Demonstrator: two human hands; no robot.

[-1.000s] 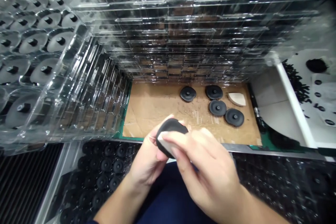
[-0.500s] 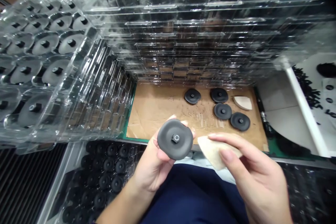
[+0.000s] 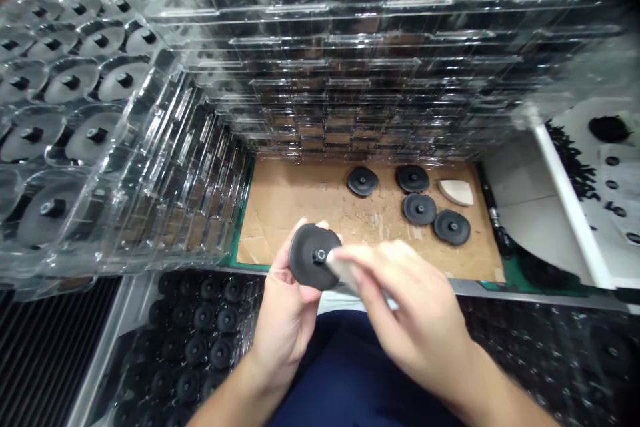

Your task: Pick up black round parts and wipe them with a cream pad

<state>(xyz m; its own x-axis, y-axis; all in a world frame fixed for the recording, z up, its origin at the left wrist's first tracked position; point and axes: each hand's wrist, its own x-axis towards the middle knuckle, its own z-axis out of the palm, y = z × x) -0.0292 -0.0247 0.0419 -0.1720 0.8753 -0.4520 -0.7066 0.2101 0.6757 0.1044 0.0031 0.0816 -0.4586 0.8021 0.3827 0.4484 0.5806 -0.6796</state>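
Note:
My left hand (image 3: 283, 307) is shut on a round black rubber disc (image 3: 310, 257) with a short central stud, its face turned toward me. My right hand (image 3: 405, 300), blurred by motion, pinches a pale beige abrasive pad (image 3: 343, 271) and presses its edge against the disc beside the stud. Most of the pad is hidden by my fingers. Beyond my hands, several similar black discs (image 3: 419, 209) lie on a brown cardboard sheet (image 3: 310, 213), with a second pale pad (image 3: 456, 192) next to them.
Stacked transparent plastic trays (image 3: 350, 60) holding discs rise at the back and left. Below the cardboard, a tray (image 3: 200, 340) of black discs sits by my left forearm. A white-edged bin (image 3: 565, 193) with black bits stands at the right.
My right hand has moved from beside the disc onto its face, bringing the pad against it. The disc has shifted slightly left in my left hand.

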